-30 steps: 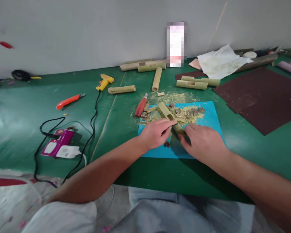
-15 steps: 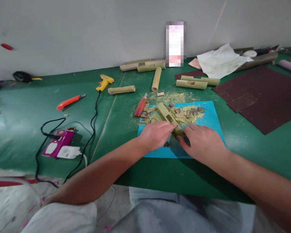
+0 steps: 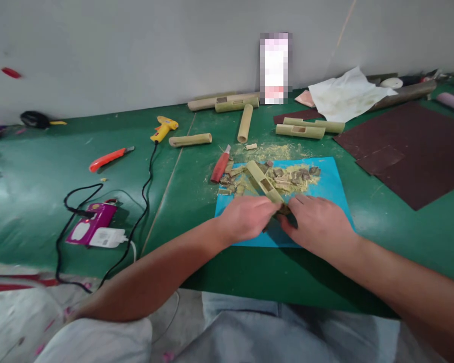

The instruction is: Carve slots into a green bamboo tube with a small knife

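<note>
A pale green bamboo tube (image 3: pixel 256 173) with a rectangular window cut in its side lies slantwise over the blue sheet (image 3: pixel 331 189). My left hand (image 3: pixel 249 217) is closed, its fingertips pressed on the tube's near end; whether they also hold something small is hidden. My right hand (image 3: pixel 318 219) grips that same end from the right with bent fingers. Around the tube's far part are bamboo chips and shavings (image 3: pixel 293 177). A red-handled knife (image 3: pixel 220 166) with a short blade rests at the sheet's left edge.
More bamboo tubes (image 3: pixel 299 131) lie farther back. To the left are a yellow glue gun (image 3: pixel 163 128), an orange utility knife (image 3: pixel 109 160) and a purple power strip (image 3: pixel 93 222) with cords. Dark brown sheets (image 3: pixel 412 156) and a white cloth (image 3: pixel 348 96) lie on the right.
My left hand has slid along the tube toward its near end, closer to my right hand, uncovering more of the window. My right hand has stayed almost in place.
</note>
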### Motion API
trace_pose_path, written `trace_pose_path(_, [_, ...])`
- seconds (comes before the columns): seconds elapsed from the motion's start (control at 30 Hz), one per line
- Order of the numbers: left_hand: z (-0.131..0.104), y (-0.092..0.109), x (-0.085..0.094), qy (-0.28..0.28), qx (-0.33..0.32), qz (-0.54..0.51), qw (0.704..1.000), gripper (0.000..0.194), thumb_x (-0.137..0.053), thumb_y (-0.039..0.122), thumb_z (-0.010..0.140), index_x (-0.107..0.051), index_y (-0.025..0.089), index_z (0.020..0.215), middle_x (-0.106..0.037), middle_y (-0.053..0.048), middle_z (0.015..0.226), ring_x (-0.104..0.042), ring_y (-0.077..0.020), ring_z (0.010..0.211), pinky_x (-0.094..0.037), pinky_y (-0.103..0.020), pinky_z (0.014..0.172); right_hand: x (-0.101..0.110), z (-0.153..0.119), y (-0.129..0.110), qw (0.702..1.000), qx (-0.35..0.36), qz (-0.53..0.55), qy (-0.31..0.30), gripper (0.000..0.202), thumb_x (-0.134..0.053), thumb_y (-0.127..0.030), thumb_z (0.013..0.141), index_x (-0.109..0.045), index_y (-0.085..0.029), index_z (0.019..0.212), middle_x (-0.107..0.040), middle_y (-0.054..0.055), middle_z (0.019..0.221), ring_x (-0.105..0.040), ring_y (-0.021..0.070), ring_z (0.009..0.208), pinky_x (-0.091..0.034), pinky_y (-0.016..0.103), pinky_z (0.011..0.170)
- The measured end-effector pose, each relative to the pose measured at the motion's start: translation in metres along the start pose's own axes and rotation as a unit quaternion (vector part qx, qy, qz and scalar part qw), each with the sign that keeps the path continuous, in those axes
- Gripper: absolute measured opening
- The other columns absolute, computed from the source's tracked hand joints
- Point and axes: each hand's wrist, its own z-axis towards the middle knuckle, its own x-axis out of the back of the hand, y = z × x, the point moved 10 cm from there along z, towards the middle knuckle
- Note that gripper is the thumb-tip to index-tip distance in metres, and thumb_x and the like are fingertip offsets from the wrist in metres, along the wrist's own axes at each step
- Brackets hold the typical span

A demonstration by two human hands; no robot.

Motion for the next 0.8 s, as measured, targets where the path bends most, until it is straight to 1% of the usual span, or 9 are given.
trace_pose_path(0.07, [0.001, 0.006, -0.001, -0.008, -0.02, 0.005, 1.0, 0.041, -0.032, 0.026, 0.11, -0.073, 0.018, 0.115, -0.074, -0.003, 0.081, -0.07, -0.0146, 0.074, -0.053, -0.024, 0.064, 0.0, 0.0, 0.0, 1.0, -0.004, -0.002, -0.006, 0.02, -0.055, -0.03, 0.092, -0.068, -0.017, 0.083, -0.071, 0.01, 0.08, -0.065, 0.0216, 0.073, -0.031, 0.033, 0.061])
trace_pose_path(0.17, [0.003, 0.001, 0.005, 0.024, 0.0, 0.038, 0.999, 0.041, -0.032, 0.025, 0.11, -0.071, 0.015, 0.118, -0.075, -0.006, 0.088, -0.071, -0.0157, 0.077, -0.054, -0.025, 0.065, 0.0, -0.001, 0.001, 1.0, -0.006, -0.005, -0.004, 0.022, -0.056, -0.033, 0.093, -0.068, -0.018, 0.082, -0.071, 0.01, 0.081, -0.064, 0.0207, 0.072, -0.031, 0.033, 0.061])
trace_pose_path(0.2, [0.003, 0.0, 0.005, 0.026, 0.003, 0.042, 0.999, 0.042, -0.032, 0.025, 0.11, -0.071, 0.014, 0.119, -0.076, -0.006, 0.089, -0.071, -0.0156, 0.076, -0.054, -0.025, 0.064, 0.0, -0.002, 0.001, 1.0, -0.004, -0.004, 0.0, 0.022, -0.057, -0.033, 0.093, -0.068, -0.018, 0.082, -0.071, 0.009, 0.08, -0.064, 0.0205, 0.072, -0.032, 0.033, 0.061])
trace_pose_path(0.3, [0.002, 0.001, 0.0, 0.009, -0.025, 0.028, 0.999, 0.042, -0.032, 0.027, 0.11, -0.071, 0.017, 0.117, -0.076, -0.004, 0.087, -0.071, -0.0145, 0.072, -0.053, -0.024, 0.061, 0.0, -0.002, 0.0, 1.0, 0.004, 0.0, 0.01, 0.02, -0.058, -0.032, 0.092, -0.068, -0.018, 0.083, -0.071, 0.009, 0.079, -0.063, 0.0201, 0.072, -0.031, 0.033, 0.061])
trace_pose_path(0.37, [0.002, -0.002, 0.003, 0.027, -0.028, 0.024, 0.999, 0.04, -0.034, 0.027, 0.11, -0.071, 0.016, 0.118, -0.076, -0.005, 0.09, -0.072, -0.0148, 0.076, -0.054, -0.024, 0.063, 0.0, -0.003, 0.001, 1.0, 0.004, -0.001, 0.017, 0.021, -0.057, -0.033, 0.093, -0.067, -0.018, 0.083, -0.07, 0.009, 0.079, -0.063, 0.0199, 0.071, -0.031, 0.033, 0.061])
trace_pose_path(0.43, [0.001, -0.006, 0.007, 0.049, -0.018, 0.029, 0.998, 0.038, -0.036, 0.026, 0.11, -0.07, 0.014, 0.121, -0.077, -0.007, 0.094, -0.073, -0.0154, 0.079, -0.055, -0.024, 0.066, 0.001, -0.003, 0.001, 1.0, 0.004, -0.004, 0.022, 0.022, -0.057, -0.034, 0.094, -0.067, -0.018, 0.082, -0.069, 0.009, 0.078, -0.062, 0.0199, 0.07, -0.031, 0.033, 0.061])
trace_pose_path(0.57, [0.0, -0.006, 0.001, 0.025, -0.036, 0.018, 0.999, 0.039, -0.034, 0.026, 0.11, -0.07, 0.016, 0.123, -0.076, -0.006, 0.09, -0.072, -0.0148, 0.077, -0.056, -0.024, 0.065, 0.001, -0.003, 0.001, 1.0, 0.011, 0.0, 0.023, 0.022, -0.056, -0.033, 0.094, -0.066, -0.018, 0.081, -0.069, 0.009, 0.077, -0.062, 0.0198, 0.07, -0.03, 0.033, 0.061])
trace_pose_path(0.7, [-0.001, -0.008, 0.006, 0.048, -0.016, 0.034, 0.998, 0.039, -0.035, 0.027, 0.11, -0.07, 0.015, 0.122, -0.077, -0.006, 0.093, -0.073, -0.0155, 0.079, -0.057, -0.024, 0.067, 0.001, -0.003, 0.001, 1.0, 0.008, -0.002, 0.019, 0.024, -0.055, -0.034, 0.094, -0.066, -0.018, 0.08, -0.069, 0.009, 0.077, -0.062, 0.0196, 0.069, -0.03, 0.033, 0.06])
trace_pose_path(0.8, [0.001, 0.004, 0.001, 0.01, -0.05, 0.013, 0.999, 0.04, -0.033, 0.026, 0.11, -0.07, 0.016, 0.123, -0.076, -0.005, 0.088, -0.072, -0.0155, 0.076, -0.056, -0.024, 0.065, 0.002, -0.003, 0.002, 1.0, 0.001, -0.002, 0.025, 0.02, -0.057, -0.031, 0.092, -0.067, -0.019, 0.079, -0.069, 0.008, 0.076, -0.063, 0.0198, 0.071, -0.03, 0.033, 0.06])
